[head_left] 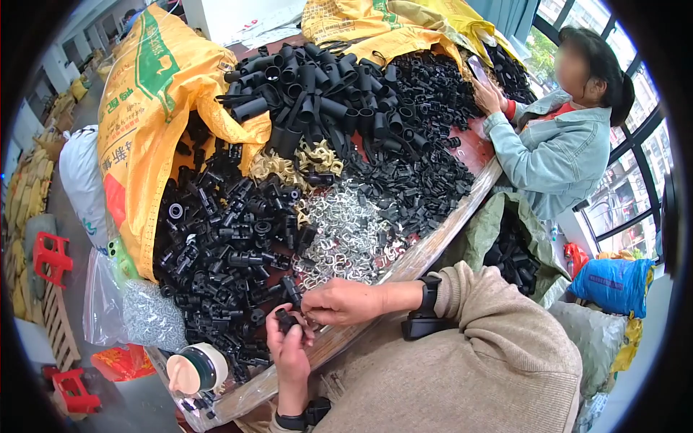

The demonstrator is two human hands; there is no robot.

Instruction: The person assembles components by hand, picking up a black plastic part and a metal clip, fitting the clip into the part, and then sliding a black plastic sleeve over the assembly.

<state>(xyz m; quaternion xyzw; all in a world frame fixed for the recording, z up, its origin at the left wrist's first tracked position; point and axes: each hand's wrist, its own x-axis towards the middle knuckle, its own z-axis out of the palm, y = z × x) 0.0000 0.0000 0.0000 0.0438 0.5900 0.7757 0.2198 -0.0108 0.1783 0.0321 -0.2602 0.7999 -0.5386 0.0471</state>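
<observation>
My left hand (292, 350) is closed around a small black plastic fitting (286, 320), at the near edge of the table. Close above it, my right hand (343, 302) has its fingers pinched together, almost touching the left fingertips. Whatever the right fingers grip is hidden or too small to name. A heap of black plastic fittings (231, 231) lies beyond and to the left of my hands. Small silvery metal clips (339, 242) are spread just past my right hand. Behind them are tan plastic pieces (317, 160) and flat black pieces (415, 191).
Black tubes (310, 83) are piled at the back. An orange woven sack (133, 137) spills fittings on the left. A lidded cup (206, 368) and a bag of small grey parts (153, 314) sit at the near left. A co-worker (556, 137) stands at the right, holding a phone (478, 71).
</observation>
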